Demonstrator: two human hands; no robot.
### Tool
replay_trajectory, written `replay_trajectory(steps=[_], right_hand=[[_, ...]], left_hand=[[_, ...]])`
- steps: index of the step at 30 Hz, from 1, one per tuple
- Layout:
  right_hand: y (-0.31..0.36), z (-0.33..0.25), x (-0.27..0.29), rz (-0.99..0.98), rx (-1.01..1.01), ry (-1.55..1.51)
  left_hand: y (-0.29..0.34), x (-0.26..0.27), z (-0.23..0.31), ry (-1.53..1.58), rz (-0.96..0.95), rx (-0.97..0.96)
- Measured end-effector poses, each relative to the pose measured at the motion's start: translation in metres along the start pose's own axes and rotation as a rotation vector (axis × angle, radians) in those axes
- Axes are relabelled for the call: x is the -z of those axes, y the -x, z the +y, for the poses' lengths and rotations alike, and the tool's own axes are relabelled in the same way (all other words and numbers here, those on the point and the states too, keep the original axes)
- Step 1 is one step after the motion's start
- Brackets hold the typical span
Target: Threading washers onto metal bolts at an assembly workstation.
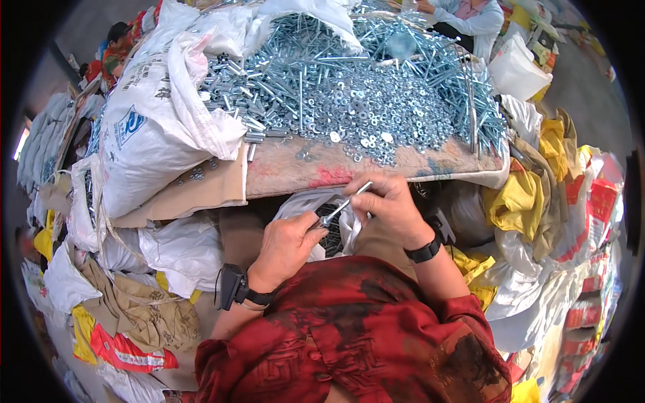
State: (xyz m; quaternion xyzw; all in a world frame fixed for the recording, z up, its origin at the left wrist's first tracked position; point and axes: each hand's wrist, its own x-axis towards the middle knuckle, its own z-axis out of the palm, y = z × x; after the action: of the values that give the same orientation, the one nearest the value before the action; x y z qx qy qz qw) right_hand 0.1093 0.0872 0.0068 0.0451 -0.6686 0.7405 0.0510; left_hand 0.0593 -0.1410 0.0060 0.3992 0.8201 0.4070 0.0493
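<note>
A slim silver bolt (346, 203) lies slantwise between my two hands, over my lap. My left hand (285, 243) pinches its lower end, and the fingers cover that tip. Close to the upper end, the thumb and fingers of my right hand (390, 209) are closed on the shaft. Whether a washer or nut sits on the bolt is too small to tell. Beneath the hands, between my knees, a white sack (295, 203) hangs open with dark metal pieces (332, 243) inside. Ahead of me, washers (376, 111) and long bolts (302, 87) cover the bench.
A full white woven sack (158, 131) leans on the bench's left side, over a cardboard sheet (195, 191). The padded bench edge (295, 164) runs just beyond my hands. Yellow bags (517, 198) crowd the right. Across the pile sits another person in a light-blue sleeve (474, 27).
</note>
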Motion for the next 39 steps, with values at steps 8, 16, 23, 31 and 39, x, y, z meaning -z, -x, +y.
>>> replay_trajectory(steps=[8,16,23,31,39], right_hand=[[-0.018,0.031,-0.051,-0.078,0.11,-0.038],[-0.005,0.021,-0.06,-0.077,0.28,0.088],[-0.018,0.016,-0.048,0.05,0.083,-0.145],[-0.017,0.01,-0.042,0.127,0.041,0.346],[-0.02,0.015,-0.028,0.052,0.066,0.496]], left_hand=[[-0.004,-0.029,-0.008,0.241,0.081,-0.087],[-0.013,0.025,-0.054,0.627,0.476,0.443],[0.001,-0.008,-0.007,0.352,0.267,0.101],[0.008,-0.018,-0.012,0.158,0.18,0.089],[0.002,-0.026,-0.011,-0.156,0.193,-0.031]])
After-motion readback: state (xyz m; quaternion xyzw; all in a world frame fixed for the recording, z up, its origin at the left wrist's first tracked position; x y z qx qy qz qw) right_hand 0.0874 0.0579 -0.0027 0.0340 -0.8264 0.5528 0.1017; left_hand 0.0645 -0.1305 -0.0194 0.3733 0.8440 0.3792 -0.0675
